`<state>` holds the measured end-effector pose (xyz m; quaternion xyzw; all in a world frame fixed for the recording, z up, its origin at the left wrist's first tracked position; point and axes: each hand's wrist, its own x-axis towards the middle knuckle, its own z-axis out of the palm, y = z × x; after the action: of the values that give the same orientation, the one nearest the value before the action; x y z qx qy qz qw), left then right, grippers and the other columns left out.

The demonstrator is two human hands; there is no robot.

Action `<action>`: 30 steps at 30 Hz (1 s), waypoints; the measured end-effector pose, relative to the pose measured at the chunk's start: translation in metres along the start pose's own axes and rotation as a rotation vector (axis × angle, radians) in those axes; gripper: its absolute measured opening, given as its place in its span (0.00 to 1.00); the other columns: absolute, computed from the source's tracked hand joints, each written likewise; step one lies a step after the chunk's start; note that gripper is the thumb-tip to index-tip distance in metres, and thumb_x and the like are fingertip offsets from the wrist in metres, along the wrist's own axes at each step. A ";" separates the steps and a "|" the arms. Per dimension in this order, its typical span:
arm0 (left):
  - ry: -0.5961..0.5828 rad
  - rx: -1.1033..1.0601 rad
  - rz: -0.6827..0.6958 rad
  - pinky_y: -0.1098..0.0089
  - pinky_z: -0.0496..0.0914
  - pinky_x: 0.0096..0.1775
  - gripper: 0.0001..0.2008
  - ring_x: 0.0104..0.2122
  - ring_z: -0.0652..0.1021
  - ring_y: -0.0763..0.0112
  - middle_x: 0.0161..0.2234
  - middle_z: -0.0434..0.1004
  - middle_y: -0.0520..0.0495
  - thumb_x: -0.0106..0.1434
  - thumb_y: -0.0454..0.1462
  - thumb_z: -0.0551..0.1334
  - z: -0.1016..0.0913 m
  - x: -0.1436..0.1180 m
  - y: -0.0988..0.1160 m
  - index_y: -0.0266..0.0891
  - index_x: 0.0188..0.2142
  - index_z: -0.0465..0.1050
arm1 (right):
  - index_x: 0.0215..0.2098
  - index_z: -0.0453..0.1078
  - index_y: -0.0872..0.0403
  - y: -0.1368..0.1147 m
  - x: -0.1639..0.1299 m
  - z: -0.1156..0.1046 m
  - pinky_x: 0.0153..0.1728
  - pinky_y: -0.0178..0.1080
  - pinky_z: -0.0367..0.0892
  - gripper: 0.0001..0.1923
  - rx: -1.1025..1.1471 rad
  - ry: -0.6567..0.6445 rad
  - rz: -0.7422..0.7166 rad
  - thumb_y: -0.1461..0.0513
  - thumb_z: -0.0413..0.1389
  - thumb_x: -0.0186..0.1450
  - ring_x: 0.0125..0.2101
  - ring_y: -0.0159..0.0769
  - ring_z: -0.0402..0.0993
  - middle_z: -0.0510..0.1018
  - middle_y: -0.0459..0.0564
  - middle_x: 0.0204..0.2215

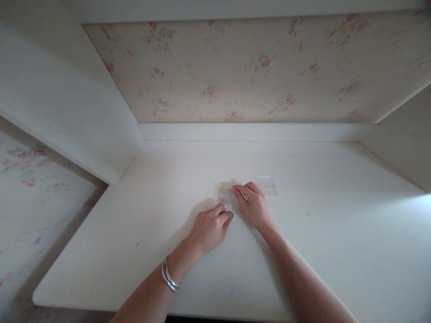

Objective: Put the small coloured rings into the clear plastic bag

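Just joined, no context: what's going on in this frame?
A person works with both bare hands at a white desk. The left hand, a silver bangle on its wrist, rests at the near edge of a small clear packet that lies flat on the desk. The right hand has its fingertips on the packet's right side. What the packet holds is too small to tell. A second clear piece lies just beyond the right hand. Floral wallpaper backs the desk.

White desk (336, 233) set in an alcove; floral wallpaper (256, 67) behind; light from the right.
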<state>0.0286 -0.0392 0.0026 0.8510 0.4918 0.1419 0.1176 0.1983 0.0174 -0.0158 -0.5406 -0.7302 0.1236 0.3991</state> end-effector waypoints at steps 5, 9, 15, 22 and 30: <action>0.001 0.009 0.010 0.72 0.69 0.30 0.12 0.32 0.76 0.72 0.36 0.72 0.51 0.68 0.37 0.51 0.001 -0.001 -0.001 0.45 0.39 0.72 | 0.38 0.74 0.51 -0.003 -0.001 -0.010 0.33 0.35 0.62 0.11 -0.012 0.074 0.024 0.58 0.50 0.67 0.29 0.32 0.68 0.72 0.47 0.29; 0.042 -0.026 0.004 0.73 0.69 0.32 0.11 0.32 0.75 0.73 0.37 0.72 0.51 0.68 0.37 0.51 0.000 -0.002 -0.002 0.45 0.41 0.72 | 0.36 0.74 0.52 -0.003 -0.008 -0.021 0.32 0.35 0.59 0.11 -0.002 0.039 -0.044 0.59 0.50 0.67 0.27 0.31 0.66 0.72 0.46 0.26; 0.137 -0.106 -0.045 0.75 0.69 0.32 0.11 0.31 0.74 0.75 0.35 0.71 0.50 0.69 0.38 0.51 -0.005 -0.001 -0.001 0.43 0.41 0.72 | 0.35 0.74 0.52 -0.010 -0.020 -0.039 0.34 0.38 0.55 0.10 -0.067 -0.265 -0.313 0.60 0.51 0.66 0.28 0.32 0.66 0.72 0.48 0.25; 0.320 -0.265 -0.144 0.74 0.69 0.39 0.11 0.35 0.74 0.75 0.36 0.71 0.49 0.68 0.39 0.52 -0.011 0.010 -0.006 0.40 0.39 0.72 | 0.37 0.75 0.48 -0.020 -0.022 -0.038 0.37 0.39 0.53 0.09 -0.168 -0.466 -0.420 0.61 0.53 0.65 0.32 0.34 0.67 0.74 0.48 0.28; 0.312 -0.156 -0.181 0.73 0.69 0.41 0.10 0.35 0.75 0.74 0.37 0.71 0.49 0.67 0.40 0.53 -0.018 0.048 0.002 0.42 0.39 0.73 | 0.32 0.75 0.50 -0.019 -0.025 -0.034 0.35 0.38 0.52 0.09 -0.164 -0.463 -0.412 0.66 0.52 0.64 0.32 0.33 0.66 0.73 0.47 0.27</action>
<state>0.0471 0.0028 0.0259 0.7590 0.5663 0.2988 0.1177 0.2116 -0.0203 0.0066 -0.3691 -0.9033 0.1004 0.1942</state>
